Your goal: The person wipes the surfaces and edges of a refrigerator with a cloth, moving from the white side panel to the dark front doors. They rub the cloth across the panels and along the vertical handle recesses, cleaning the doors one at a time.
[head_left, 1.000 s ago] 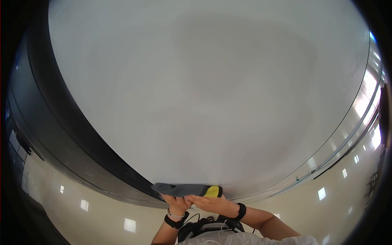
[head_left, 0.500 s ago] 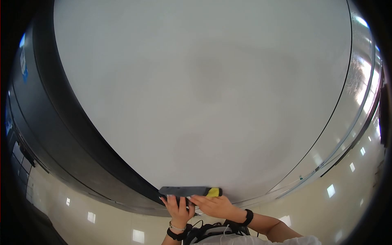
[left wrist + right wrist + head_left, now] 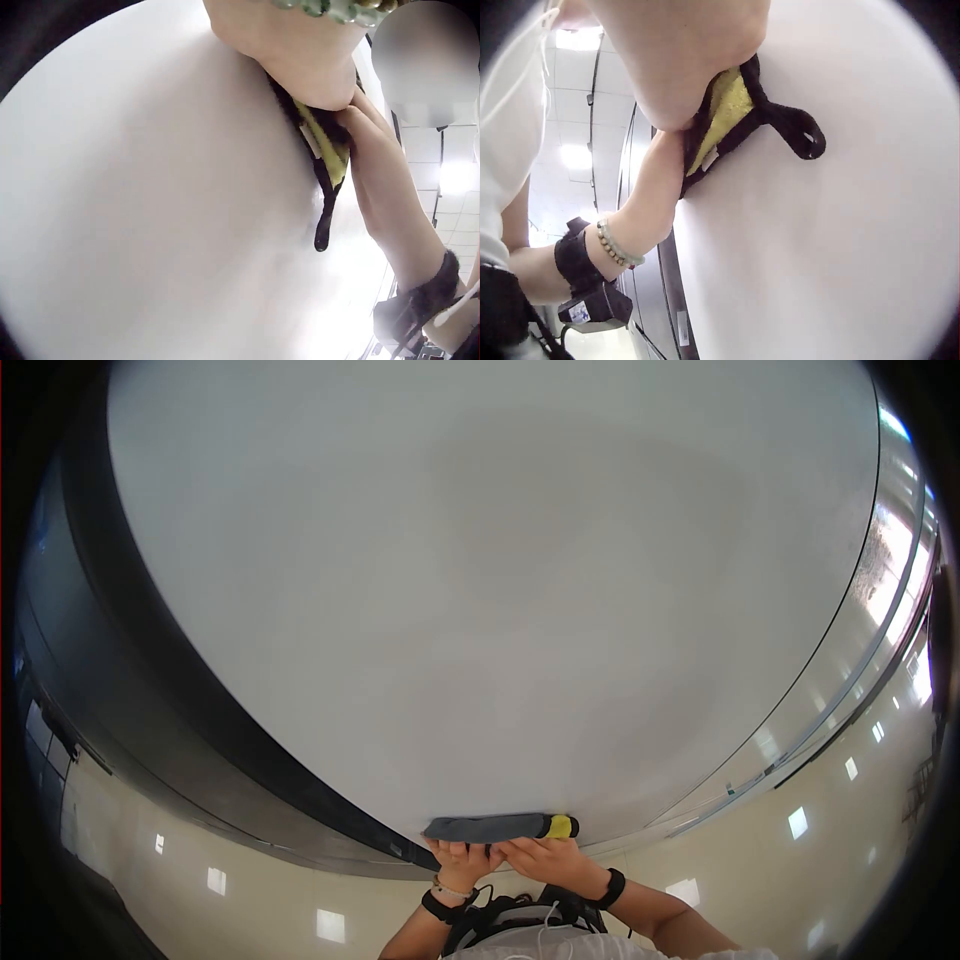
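A folded cloth (image 3: 490, 827), grey with a yellow patch and black edging, lies against a broad white panel (image 3: 480, 610) near its lower edge in the head view. My left hand (image 3: 460, 868) grips its lower edge on the left. Close beside it, my right hand (image 3: 550, 865) holds the same edge nearer the yellow end. From the right wrist, yellow lining (image 3: 731, 109) shows between the folds, and a black hanging loop (image 3: 806, 135) sticks out over the white surface. Most of the cloth is hidden behind the hands in both wrist views.
A dark frame (image 3: 170, 640) borders the panel on the left. Glossy pale floor (image 3: 280, 905) spreads below, reflecting lights. Wrist-worn straps (image 3: 612, 888) and cables sit close to the body.
Both hands and the cloth have shifted to the right along the panel. The left fingers, stretched out half a second ago, now look more bent at the cloth's edge.
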The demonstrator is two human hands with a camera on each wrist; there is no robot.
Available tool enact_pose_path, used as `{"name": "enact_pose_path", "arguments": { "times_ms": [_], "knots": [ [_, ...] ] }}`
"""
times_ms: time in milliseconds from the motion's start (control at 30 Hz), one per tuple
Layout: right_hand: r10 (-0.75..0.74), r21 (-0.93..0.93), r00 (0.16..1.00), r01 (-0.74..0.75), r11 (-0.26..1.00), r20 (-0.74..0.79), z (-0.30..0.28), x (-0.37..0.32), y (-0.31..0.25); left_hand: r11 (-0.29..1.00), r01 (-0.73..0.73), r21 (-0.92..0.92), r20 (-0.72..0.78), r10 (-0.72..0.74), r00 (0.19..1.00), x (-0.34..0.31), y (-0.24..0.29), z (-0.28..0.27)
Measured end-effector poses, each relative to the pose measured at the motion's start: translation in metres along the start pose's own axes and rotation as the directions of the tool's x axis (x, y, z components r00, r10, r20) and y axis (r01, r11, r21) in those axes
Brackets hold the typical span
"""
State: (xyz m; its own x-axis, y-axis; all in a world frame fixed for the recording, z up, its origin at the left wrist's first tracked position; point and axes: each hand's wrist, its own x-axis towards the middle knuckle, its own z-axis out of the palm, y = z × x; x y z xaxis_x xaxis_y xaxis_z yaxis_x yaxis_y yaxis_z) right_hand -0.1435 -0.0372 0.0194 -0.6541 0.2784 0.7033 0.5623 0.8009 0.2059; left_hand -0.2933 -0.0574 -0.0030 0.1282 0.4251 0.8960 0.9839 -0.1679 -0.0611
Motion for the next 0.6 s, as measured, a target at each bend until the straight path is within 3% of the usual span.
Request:
{"name": "enact_pose_path", "arguments": {
  "times_ms": [67, 133, 333, 433, 533, 600],
  "knots": [
    [0.013, 0.006, 1.0, -0.013, 1.0, 0.009, 0.004, -0.004, -0.001, 1.0, -0.011, 0.014, 0.007, 0.011, 1.0, -0.013, -0.001, 0.003],
    [0.017, 0.031, 1.0, -0.018, 0.999, 0.023, 0.001, -0.003, 0.001, 1.0, 0.0, -0.002, 0.116, 0.0, 0.993, -0.018, -0.003, 0.003],
    [0.029, 0.088, 0.999, -0.025, 0.996, -0.046, -0.036, 0.037, 0.01, 1.0, -0.007, -0.007, 0.048, 0.007, 0.999, 0.018, -0.014, -0.02],
    [0.038, 0.072, 0.998, -0.034, 0.997, -0.053, -0.033, 0.041, 0.005, 1.0, -0.005, -0.008, -0.115, 0.004, 0.993, 0.02, -0.017, -0.009],
    [0.028, 0.05, 1.0, -0.027, 0.998, -0.015, -0.017, 0.03, 0.001, 1.0, 0.005, 0.027, -0.113, -0.001, 0.994, 0.018, -0.012, -0.003],
    [0.006, 0.05, 1.0, -0.007, 0.999, 0.02, -0.008, 0.021, -0.003, 0.994, 0.048, 0.097, -0.03, -0.045, 0.999, 0.01, -0.009, -0.005]
  ]
}}
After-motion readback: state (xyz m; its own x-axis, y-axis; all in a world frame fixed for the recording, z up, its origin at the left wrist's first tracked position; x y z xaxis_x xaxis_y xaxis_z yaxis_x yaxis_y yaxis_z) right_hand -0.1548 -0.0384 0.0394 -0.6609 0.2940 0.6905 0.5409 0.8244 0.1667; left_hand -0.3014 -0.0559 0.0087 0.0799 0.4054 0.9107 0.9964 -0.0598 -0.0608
